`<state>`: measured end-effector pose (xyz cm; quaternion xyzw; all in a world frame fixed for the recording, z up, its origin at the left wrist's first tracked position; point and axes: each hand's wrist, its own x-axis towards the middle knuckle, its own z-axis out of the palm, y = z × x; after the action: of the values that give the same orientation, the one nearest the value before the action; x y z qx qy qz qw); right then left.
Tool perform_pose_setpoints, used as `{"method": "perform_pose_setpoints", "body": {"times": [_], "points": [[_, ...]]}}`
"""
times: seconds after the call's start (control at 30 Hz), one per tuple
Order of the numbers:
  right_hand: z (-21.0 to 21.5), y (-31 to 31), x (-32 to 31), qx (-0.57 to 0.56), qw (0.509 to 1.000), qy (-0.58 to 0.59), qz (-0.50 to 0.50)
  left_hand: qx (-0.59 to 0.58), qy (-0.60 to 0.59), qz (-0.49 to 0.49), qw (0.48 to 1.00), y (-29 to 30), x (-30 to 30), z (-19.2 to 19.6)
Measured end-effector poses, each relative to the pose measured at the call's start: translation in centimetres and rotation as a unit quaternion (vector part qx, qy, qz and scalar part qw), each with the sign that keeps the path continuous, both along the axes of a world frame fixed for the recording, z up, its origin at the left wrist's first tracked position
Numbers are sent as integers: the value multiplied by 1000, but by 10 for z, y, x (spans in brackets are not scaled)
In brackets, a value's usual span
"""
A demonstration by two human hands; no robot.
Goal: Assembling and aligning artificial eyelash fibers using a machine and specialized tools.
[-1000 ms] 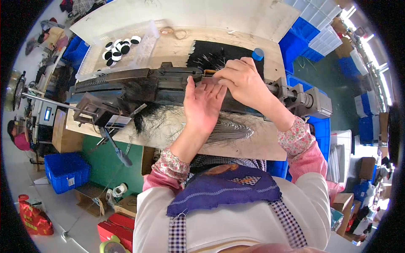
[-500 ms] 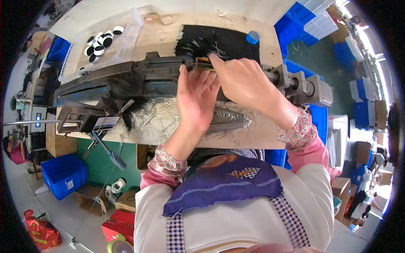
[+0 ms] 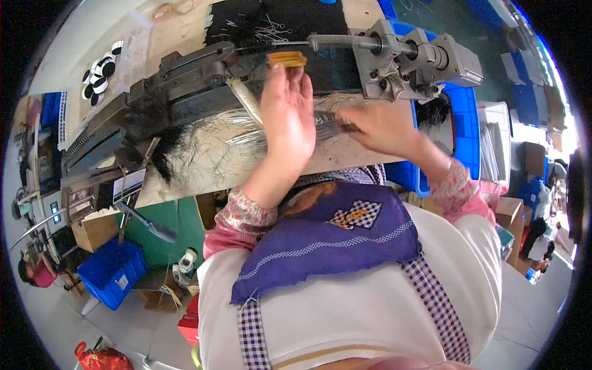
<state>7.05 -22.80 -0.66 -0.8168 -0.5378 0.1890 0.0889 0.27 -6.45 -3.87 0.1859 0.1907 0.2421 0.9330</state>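
Note:
My left hand point(image 3: 287, 120) is raised palm-up in front of the machine point(image 3: 203, 68). Its fingertips are closed on a small yellow-orange block point(image 3: 287, 59), close to the thin rod point(image 3: 271, 44) along the machine. Beside that wrist, a lever with a pale wrapped handle point(image 3: 245, 102) slants down. My right hand point(image 3: 385, 129) is lower, over the bench, fingers together and bent down at the looped end of a bundle of metal wires point(image 3: 246, 134). Its fingertips are slightly blurred, and what they pinch is hidden.
A black cloth point(image 3: 320, 21) with loose wire pieces lies behind the machine. White-and-black round caps point(image 3: 102, 71) sit in a clear tray at the left. Black bristles point(image 3: 157, 117) litter the bench point(image 3: 197, 166). A grey spindle unit point(image 3: 425, 55) stands at right, above a blue crate point(image 3: 462, 123).
My right hand has left the yellow-orange block and moved down to the wire bundle. My left hand keeps the block, now nearer me. The view has shifted, so the bench sits higher.

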Motion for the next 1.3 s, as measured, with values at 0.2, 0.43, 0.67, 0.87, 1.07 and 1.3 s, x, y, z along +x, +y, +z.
{"method": "perform_pose_setpoints", "body": {"times": [0.2,0.43,0.67,0.87,1.07,1.3], "points": [[-60,-25,1,119,991,-27,60,53,19,-144,988,-14,-47,21],[-51,-31,14,152,978,143,28,813,533,215,96,108,-197,2],[-21,-30,11,306,920,189,-154,542,746,195,333,213,-378,-26],[24,-35,19,468,784,282,-295,705,610,186,309,132,-251,-27],[62,36,2,366,915,153,65,735,103,-95,663,6,-114,66],[47,54,49,360,932,-49,-5,550,174,-60,814,59,-121,28]]}}
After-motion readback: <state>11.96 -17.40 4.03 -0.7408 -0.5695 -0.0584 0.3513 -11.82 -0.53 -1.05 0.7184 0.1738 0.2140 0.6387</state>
